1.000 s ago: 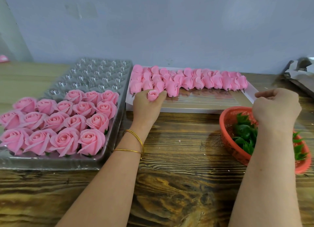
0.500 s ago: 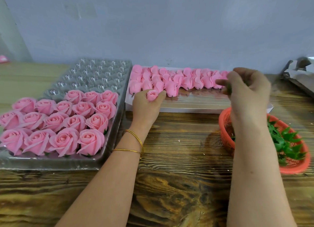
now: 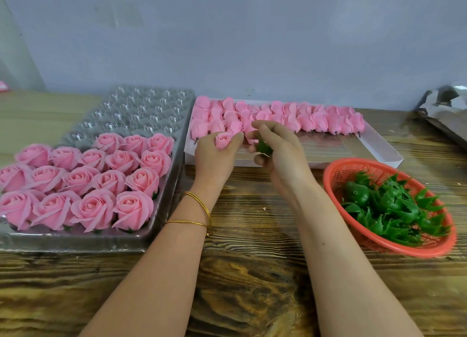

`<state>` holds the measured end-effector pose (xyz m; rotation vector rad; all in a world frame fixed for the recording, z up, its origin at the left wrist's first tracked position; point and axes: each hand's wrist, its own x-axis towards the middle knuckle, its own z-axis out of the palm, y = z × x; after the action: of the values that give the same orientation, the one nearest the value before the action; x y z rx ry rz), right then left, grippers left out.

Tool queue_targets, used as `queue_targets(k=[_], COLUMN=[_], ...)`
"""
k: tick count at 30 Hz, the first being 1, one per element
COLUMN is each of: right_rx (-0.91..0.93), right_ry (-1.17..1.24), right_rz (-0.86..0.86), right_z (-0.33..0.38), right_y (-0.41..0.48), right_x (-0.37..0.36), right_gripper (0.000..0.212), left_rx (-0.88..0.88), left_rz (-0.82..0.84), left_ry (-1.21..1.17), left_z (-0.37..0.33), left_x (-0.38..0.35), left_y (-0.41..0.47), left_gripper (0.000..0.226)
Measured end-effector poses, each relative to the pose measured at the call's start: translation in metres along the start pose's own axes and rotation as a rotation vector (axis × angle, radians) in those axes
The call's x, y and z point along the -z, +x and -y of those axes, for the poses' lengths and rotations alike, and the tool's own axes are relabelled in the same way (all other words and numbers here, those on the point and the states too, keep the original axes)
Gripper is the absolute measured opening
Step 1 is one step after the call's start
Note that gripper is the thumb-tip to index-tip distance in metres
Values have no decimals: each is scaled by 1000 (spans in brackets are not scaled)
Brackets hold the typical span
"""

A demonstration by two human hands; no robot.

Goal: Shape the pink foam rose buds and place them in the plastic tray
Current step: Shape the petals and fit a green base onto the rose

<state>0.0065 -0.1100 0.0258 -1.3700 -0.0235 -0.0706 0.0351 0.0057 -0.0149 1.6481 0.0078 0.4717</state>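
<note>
A brown plank wooden table [image 3: 252,273] runs up to a wall behind. On its left sits a clear plastic tray of round cups [image 3: 141,109], with opened pink foam roses [image 3: 75,180] filling its near rows. Just right of it, further back, lies a shallow white cardboard box [image 3: 374,154], with closed pink foam rose buds [image 3: 316,119] lined along its far side. In front of the box, at the right, a round red plastic mesh basket [image 3: 353,167] holds green plastic calyxes [image 3: 391,205]. Above the box's near left corner, the left hand [image 3: 214,157] holds a single pink bud [image 3: 223,140] beside the right hand [image 3: 280,154], which holds a single green calyx [image 3: 264,147].
</note>
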Motion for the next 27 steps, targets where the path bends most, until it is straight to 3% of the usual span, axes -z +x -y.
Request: queue_targets(k=[6, 14, 22, 27], right_rx=[-46, 71, 182, 263], right_ry=[-158, -417, -713, -820], right_rz=[18, 67, 10, 30], right_z=[-9, -25, -30, -30], right_y=[-1, -6, -8, -9], right_x=[-7, -9, -9, -8], right_gripper=[22, 51, 34, 35], left_rx=[67, 111, 167, 192], left_rz=[-15, -22, -11, -14], left_ry=[-94, -204, -328, -393], left_z=[-6, -8, -12, -14], left_x=[1, 3, 5, 6], left_y=[-2, -3, -2, 0], left_gripper=[38, 42, 54, 56])
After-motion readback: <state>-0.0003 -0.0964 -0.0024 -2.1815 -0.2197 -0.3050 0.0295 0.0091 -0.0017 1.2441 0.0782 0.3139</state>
